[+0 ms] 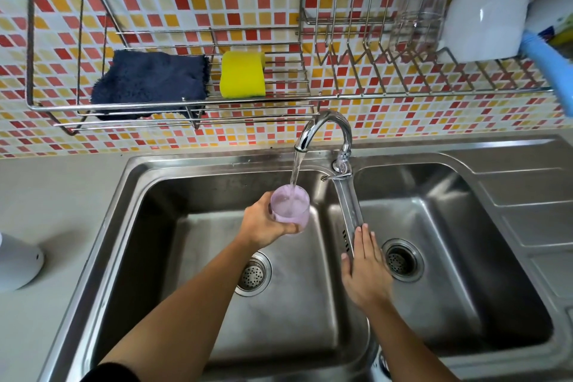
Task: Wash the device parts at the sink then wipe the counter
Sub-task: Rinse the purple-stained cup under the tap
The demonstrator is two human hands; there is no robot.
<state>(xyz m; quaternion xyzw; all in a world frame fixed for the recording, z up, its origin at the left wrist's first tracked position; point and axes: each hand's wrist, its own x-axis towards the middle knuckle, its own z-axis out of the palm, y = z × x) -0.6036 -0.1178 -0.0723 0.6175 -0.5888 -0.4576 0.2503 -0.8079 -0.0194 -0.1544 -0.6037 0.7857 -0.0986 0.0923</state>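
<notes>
My left hand (263,223) grips a translucent pink cup-shaped device part (290,205) over the left basin of the steel double sink (173,164). Water runs from the chrome faucet (328,127) straight into the part's open top. My right hand (366,270) hovers with straight fingers over the divider between the two basins, its fingertips at the end of the long faucet lever (348,201). A white device base (15,263) stands on the grey counter (52,195) at the left edge, partly cut off.
A wire rack on the tiled wall holds a dark blue cloth (148,80) and a yellow sponge (242,74). To the right, a dish rack carries a clear glass (418,9), a white dish (486,12) and a blue-handled item (552,68). A drainboard (527,195) lies right of the sink.
</notes>
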